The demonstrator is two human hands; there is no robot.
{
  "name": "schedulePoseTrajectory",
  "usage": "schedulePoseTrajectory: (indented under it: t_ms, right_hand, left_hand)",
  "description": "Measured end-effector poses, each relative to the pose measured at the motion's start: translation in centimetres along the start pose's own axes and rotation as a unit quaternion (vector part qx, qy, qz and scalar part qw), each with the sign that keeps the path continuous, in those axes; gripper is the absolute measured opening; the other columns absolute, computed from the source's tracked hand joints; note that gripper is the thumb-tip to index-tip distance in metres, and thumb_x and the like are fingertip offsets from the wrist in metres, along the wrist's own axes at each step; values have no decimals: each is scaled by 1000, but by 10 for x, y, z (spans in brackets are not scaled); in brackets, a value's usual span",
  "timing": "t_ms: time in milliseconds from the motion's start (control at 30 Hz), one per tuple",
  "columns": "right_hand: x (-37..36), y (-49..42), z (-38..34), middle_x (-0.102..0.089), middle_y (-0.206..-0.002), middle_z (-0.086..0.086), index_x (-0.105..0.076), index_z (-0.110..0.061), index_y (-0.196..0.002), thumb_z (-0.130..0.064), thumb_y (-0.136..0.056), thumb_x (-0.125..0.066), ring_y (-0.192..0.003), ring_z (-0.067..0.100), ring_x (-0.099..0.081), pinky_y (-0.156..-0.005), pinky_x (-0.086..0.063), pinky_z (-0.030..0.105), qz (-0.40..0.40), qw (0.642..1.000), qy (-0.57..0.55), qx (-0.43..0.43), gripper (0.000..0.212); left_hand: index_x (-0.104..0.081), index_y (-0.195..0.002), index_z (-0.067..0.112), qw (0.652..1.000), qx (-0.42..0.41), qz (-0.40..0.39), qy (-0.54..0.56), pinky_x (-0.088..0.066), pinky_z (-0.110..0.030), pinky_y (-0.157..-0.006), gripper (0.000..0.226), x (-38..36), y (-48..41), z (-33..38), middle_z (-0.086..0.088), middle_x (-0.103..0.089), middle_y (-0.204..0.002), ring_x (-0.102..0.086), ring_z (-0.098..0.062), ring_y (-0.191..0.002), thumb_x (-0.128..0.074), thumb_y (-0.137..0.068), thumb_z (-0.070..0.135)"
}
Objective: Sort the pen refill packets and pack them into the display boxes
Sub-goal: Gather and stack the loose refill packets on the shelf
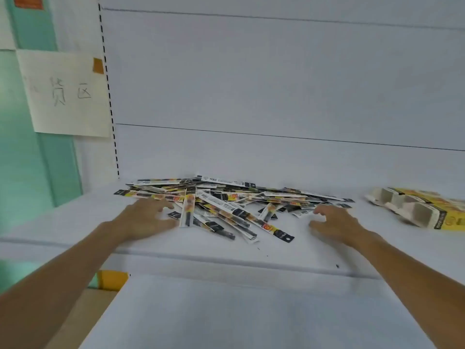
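A loose pile of several long, narrow pen refill packets (226,200), printed white, black and yellow, lies spread across the white shelf (176,248). My left hand (147,217) hovers at the pile's left edge with fingers spread and loosely bent, holding nothing. My right hand (334,221) is at the pile's right edge, fingers also relaxed, fingertips near the outermost packets. A yellow-and-white cardboard display box (417,210) with open compartments lies on its side at the far right of the shelf.
The white back panel (276,84) of the shelving rises behind the pile. A paper sign (65,94) with handwriting hangs on the teal wall at left. A lower white shelf (226,311) juts out below, with a yellow tag (112,279) at its left corner.
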State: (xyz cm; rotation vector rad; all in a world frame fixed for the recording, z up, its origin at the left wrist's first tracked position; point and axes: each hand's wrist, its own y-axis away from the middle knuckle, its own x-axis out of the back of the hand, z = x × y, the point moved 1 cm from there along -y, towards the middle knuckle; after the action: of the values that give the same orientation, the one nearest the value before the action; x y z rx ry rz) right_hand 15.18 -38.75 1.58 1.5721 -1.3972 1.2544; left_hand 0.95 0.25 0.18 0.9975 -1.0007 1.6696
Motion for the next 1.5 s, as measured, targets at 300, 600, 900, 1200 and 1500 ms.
schedulePoseTrajectory:
  t_ms: [300,600,900,1200,1500]
  right_hand:
    - [-39,-23,-109,-66,-100,5,-66,-9,-101,-6,-88,-48,-75,14,-52,-58,-39,22,-9,985,-93,142,23]
    - [-24,-25,-127,-49,-112,-10,-48,-29,-129,-52,-72,-72,-104,13,-48,-88,-37,28,-154,970,-46,182,66]
    - [-7,-39,-78,-61,-114,-3,-60,-26,-113,-39,-83,-64,-108,15,-55,-84,-39,26,-6,972,-212,105,32]
    - [-35,-33,-85,-63,-89,2,-57,-21,-122,-36,-97,-39,-82,19,-57,-64,-40,26,20,995,-74,62,34]
    - [-22,-18,-75,-59,-120,4,-56,-14,-118,-43,-95,-41,-109,22,-53,-88,-41,34,104,987,-101,67,41]
  left_hand:
    - [-53,-91,24,986,-165,20,-10,-40,-29,-70,41,-27,-40,67,7,-54,-91,-50,-13,-84,-62,-75,60]
    - [-45,-128,27,971,-222,-1,-86,-36,-31,-93,66,-32,-68,69,7,-47,-129,-39,-13,-117,-53,-77,67]
    - [-38,-138,28,978,-202,-37,-43,-27,-32,-109,72,-20,-67,33,7,-37,-144,-30,-12,-133,-46,-79,69]
    - [-48,-124,34,975,-210,-44,-57,-35,-38,-100,43,-29,-56,57,3,-45,-128,-36,-15,-122,-48,-87,56]
    - [-48,-129,27,993,-52,66,-85,-32,-44,-103,73,-7,-45,37,-5,-45,-136,-38,-25,-127,-26,-79,76]
